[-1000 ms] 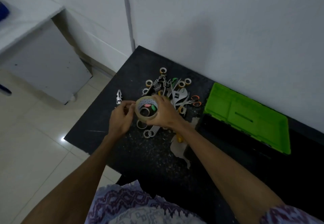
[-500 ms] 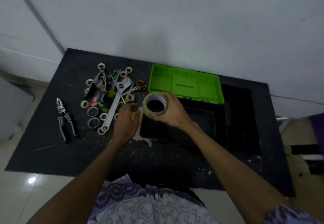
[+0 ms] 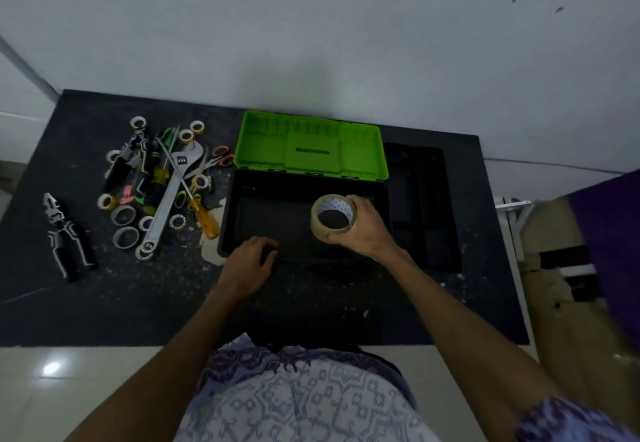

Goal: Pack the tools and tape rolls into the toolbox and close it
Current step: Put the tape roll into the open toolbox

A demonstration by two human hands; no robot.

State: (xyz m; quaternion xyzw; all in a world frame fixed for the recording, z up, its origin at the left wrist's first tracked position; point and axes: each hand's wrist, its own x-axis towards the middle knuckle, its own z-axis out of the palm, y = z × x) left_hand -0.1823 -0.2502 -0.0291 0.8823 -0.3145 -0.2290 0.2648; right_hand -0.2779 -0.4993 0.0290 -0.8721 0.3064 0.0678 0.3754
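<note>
A black toolbox lies open on the dark table, its green lid tipped back toward the wall. My right hand grips a beige tape roll over the right part of the box's inside. My left hand rests with loose fingers on the box's front rim and holds nothing. Left of the box lies a heap of tools and small tape rolls: an adjustable wrench, a yellow-handled screwdriver, orange-handled scissors. Pliers lie apart at the far left.
A black inner tray sits on the table right of the toolbox. A white wall stands just behind the table. A torn paper scrap lies at the box's front left corner. Cardboard and purple cloth crowd the right edge.
My right hand has carried the beige tape roll rightward and down over the open box. My left hand has let go of the roll and dropped onto the box's front rim.
</note>
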